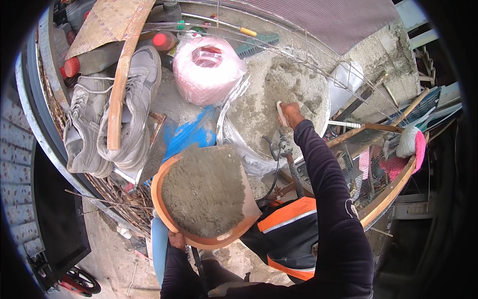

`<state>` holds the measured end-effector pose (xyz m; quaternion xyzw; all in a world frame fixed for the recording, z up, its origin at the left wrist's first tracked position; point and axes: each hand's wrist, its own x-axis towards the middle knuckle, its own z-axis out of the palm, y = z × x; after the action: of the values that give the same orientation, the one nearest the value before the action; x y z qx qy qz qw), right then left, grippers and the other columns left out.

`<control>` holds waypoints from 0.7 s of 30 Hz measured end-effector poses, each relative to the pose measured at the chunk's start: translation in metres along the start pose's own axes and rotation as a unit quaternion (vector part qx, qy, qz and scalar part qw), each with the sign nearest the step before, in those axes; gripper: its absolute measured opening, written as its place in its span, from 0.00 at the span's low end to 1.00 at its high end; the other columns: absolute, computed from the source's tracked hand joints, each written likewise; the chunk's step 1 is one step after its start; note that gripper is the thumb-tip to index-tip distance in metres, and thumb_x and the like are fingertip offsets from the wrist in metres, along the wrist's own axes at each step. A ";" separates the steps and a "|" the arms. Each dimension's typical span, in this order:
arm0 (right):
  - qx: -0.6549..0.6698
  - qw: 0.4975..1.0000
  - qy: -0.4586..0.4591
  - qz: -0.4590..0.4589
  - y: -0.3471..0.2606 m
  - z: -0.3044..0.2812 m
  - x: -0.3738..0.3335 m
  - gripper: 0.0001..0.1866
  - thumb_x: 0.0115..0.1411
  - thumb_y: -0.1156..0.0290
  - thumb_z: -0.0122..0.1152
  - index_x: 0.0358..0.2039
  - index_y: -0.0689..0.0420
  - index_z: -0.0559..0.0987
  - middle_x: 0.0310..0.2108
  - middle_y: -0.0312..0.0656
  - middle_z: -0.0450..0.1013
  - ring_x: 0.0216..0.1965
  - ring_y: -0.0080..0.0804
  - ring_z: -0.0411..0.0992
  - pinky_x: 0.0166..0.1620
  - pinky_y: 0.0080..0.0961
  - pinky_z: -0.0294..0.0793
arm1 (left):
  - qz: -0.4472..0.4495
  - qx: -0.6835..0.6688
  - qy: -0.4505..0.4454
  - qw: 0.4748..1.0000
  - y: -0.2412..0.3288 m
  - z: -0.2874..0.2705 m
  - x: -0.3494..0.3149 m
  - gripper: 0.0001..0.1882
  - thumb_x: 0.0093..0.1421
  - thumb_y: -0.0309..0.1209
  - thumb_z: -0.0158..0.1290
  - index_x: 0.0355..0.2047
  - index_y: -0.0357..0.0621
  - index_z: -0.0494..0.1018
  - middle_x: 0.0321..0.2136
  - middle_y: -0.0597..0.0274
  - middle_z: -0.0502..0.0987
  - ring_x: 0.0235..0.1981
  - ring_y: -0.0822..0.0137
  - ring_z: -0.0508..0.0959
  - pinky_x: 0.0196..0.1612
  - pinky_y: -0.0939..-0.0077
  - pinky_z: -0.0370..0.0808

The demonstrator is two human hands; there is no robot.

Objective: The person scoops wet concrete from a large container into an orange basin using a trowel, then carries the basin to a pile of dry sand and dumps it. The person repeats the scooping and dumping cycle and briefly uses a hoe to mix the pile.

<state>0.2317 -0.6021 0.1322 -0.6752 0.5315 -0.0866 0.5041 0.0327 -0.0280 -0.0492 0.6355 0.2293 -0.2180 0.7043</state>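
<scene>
In the lower middle, my left hand [177,240] grips the near rim of an orange-brown shallow pan [158,204]. One end of the pan is rounded, the other straight. A layer of wet grey mortar [204,189] covers most of its inside. Farther off, my right arm reaches over a wide white tub [229,112] lined with crumpled plastic. My right hand [293,113] is closed on a small flat white piece [282,113] whose kind I cannot make out. It is at the surface of the grey mortar mix [298,82] in the tub.
Grey sneakers [132,109] and a wooden stick [117,114] lie left of the pan. Beyond it stands a pink roll of plastic twine [206,70]. A bicycle handlebar [294,169] and an orange-and-black bag [291,234] are near my right arm. Thin metal rods cross above the tub.
</scene>
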 end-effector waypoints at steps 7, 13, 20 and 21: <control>0.066 0.998 -0.016 0.010 0.008 0.017 0.018 0.14 0.61 0.64 0.48 0.35 0.64 0.71 0.19 0.44 0.69 0.13 0.34 0.66 0.13 0.31 0.65 | 0.006 0.027 -0.026 0.999 -0.034 -0.014 0.010 0.14 0.44 0.25 0.44 0.33 0.36 0.70 0.22 0.61 0.74 0.25 0.65 0.75 0.31 0.71 0.72; 0.060 0.993 -0.062 -0.076 0.022 -0.018 -0.016 0.16 0.61 0.63 0.49 0.44 0.60 0.74 0.20 0.41 0.70 0.12 0.27 0.65 0.12 0.25 0.65 | 0.013 0.000 -0.019 1.000 -0.028 -0.008 0.006 0.14 0.45 0.24 0.43 0.34 0.35 0.70 0.22 0.60 0.74 0.25 0.64 0.75 0.30 0.71 0.73; -0.046 0.974 -0.179 -0.130 0.021 -0.077 -0.111 0.18 0.63 0.67 0.48 0.51 0.61 0.73 0.20 0.37 0.70 0.12 0.21 0.64 0.13 0.18 0.64 | 0.007 0.046 -0.001 0.999 -0.025 -0.010 0.008 0.11 0.45 0.22 0.44 0.31 0.36 0.71 0.22 0.59 0.74 0.24 0.64 0.75 0.28 0.71 0.72; -0.070 0.967 -0.198 -0.144 0.024 -0.084 -0.126 0.18 0.63 0.67 0.48 0.51 0.60 0.73 0.20 0.37 0.70 0.12 0.21 0.64 0.13 0.17 0.63 | 0.019 0.043 0.000 0.999 -0.028 -0.008 0.010 0.11 0.45 0.22 0.44 0.30 0.35 0.71 0.22 0.59 0.74 0.24 0.64 0.75 0.27 0.71 0.72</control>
<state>0.1086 -0.5481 0.2063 -0.7819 0.3227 0.0144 0.5332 0.0242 -0.0226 -0.0781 0.6697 0.2078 -0.2143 0.6800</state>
